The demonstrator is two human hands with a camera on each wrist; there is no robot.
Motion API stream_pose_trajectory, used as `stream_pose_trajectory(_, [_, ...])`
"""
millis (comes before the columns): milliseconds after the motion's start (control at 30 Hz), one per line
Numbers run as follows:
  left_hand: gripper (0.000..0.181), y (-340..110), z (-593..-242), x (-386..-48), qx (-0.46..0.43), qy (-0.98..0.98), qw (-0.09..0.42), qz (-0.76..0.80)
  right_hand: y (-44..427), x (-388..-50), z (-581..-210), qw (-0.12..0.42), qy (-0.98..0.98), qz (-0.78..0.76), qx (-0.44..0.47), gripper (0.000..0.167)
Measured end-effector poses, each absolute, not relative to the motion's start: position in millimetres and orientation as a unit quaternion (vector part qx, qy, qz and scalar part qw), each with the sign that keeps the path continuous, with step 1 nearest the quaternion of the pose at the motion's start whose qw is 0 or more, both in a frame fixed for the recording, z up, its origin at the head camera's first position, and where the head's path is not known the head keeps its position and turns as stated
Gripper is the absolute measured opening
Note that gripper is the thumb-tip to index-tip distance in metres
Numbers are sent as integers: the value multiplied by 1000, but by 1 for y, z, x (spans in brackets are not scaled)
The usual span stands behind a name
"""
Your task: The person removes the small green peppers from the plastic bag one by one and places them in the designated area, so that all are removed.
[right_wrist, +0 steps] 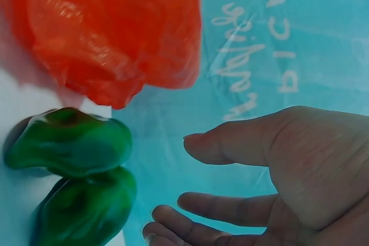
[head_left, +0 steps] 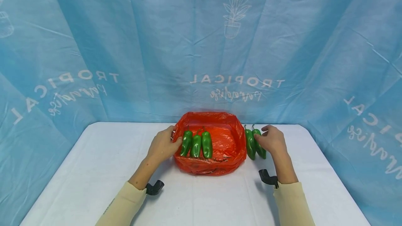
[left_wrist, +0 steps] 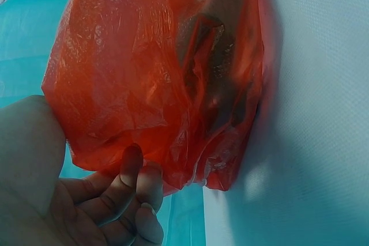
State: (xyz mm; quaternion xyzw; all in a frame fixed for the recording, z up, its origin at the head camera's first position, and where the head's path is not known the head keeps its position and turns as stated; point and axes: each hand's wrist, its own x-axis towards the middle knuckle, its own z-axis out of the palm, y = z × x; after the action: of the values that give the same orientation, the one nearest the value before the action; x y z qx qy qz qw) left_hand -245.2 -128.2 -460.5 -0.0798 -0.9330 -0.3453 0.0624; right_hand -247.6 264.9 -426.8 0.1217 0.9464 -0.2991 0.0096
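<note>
A red plastic bag (head_left: 224,165) sits with its mouth spread wide on the table. Three green chili peppers (head_left: 196,145) lie side by side in its left part. At the bag's left rim, my left hand (head_left: 164,144) holds the plastic, thumb over the edge and fingers (left_wrist: 131,165) curled against the outside. Two more green peppers, a left one (head_left: 250,144) and a right one (head_left: 260,148), lie on the table just right of the bag. My right hand (head_left: 273,140) hovers beside them, thumb and fingers apart with nothing between them.
The white-covered table (head_left: 216,198) has its back edge against a blue printed curtain (head_left: 176,44). Black bands with a protruding piece, a left one (head_left: 154,187) and a right one (head_left: 267,178), are worn at the wrists.
</note>
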Motion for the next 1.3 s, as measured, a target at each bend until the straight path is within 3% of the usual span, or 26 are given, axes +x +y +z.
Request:
stream_pose_trajectory(767, [43, -127, -459, -244, -81, -931, 58, -351, 226, -233, -407, -88, 941, -324, 35, 47])
stream_pose_trajectory(1300, [43, -126, -461, -245, -82, -933, 58, -345, 190, -230, -410, -87, 941, -326, -27, 49])
